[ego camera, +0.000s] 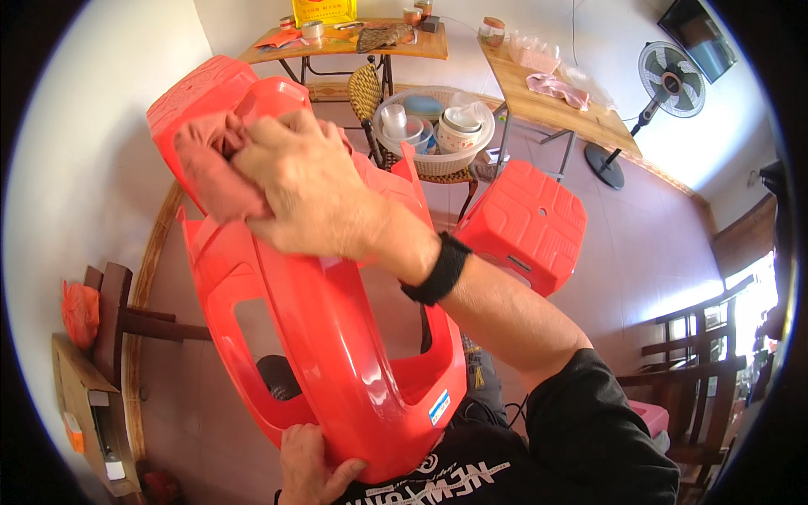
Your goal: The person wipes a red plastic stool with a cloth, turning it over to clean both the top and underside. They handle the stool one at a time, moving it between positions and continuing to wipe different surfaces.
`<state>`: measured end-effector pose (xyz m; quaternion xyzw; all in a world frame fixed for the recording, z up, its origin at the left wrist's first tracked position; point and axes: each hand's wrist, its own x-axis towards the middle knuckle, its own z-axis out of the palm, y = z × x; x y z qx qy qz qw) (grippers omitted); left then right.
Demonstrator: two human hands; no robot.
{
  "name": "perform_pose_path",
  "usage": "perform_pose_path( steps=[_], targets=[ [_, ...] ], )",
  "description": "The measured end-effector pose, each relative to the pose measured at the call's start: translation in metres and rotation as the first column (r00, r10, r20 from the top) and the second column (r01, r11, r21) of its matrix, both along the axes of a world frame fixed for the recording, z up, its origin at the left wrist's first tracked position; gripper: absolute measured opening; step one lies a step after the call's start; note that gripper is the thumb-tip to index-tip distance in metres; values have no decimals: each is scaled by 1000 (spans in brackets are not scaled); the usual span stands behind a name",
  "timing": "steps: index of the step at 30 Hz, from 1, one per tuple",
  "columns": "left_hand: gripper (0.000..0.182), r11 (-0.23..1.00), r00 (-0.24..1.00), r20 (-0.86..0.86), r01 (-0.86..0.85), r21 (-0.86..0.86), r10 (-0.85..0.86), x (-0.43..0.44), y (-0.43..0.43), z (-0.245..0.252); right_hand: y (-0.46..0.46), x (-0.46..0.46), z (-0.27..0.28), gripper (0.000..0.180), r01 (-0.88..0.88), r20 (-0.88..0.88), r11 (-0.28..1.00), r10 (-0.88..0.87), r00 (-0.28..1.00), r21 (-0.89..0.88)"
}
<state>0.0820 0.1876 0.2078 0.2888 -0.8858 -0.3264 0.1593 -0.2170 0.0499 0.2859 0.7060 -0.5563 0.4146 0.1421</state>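
Note:
A red plastic stool (pixel 328 353) lies tilted in front of my body, with its legs pointing away from me and a small sticker near its close end. My left hand (pixel 306 464) grips the near end, thumb over the red surface. A crumpled dull-red cloth (pixel 218 180) is bunched in my right hand (pixel 309 189), which is over the far part of the stool's legs. The hand and cloth hide the surface under them. Just beyond stands another red stool (pixel 196 95), partly covered by my right hand and the cloth.
Another red stool (pixel 530 214) stands on the right. Behind it, a basket of bowls (pixel 435 161) rests on a woven chair (pixel 365 95). Two tables (pixel 435 44) (pixel 568 113) line the back, near a standing fan (pixel 670 82). Dark wooden furniture (pixel 701 379) is at right.

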Motion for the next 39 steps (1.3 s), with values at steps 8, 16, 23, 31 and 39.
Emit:
perform_pose_path(
  steps=[8,16,23,31,39],
  targets=[
    [50,986,997,50,-73,147,66,13,-13,-22,78,30,-31,40,-277,121,961,276,953,-5],
    [70,952,995,20,-99,291,97,21,-42,-35,143,54,-52,32,-518,234,855,508,829,-19],
    [70,819,855,-110,-438,371,508,-4,0,-32,164,65,-59,28,-728,402,686,667,628,0],
    [74,504,650,-117,-450,737,751,32,-37,-23,181,50,-66,25,-888,588,438,685,430,139],
    [61,653,810,7,-478,587,587,54,-67,-15,173,-7,-82,26,-849,731,413,457,506,329]
  ],
)
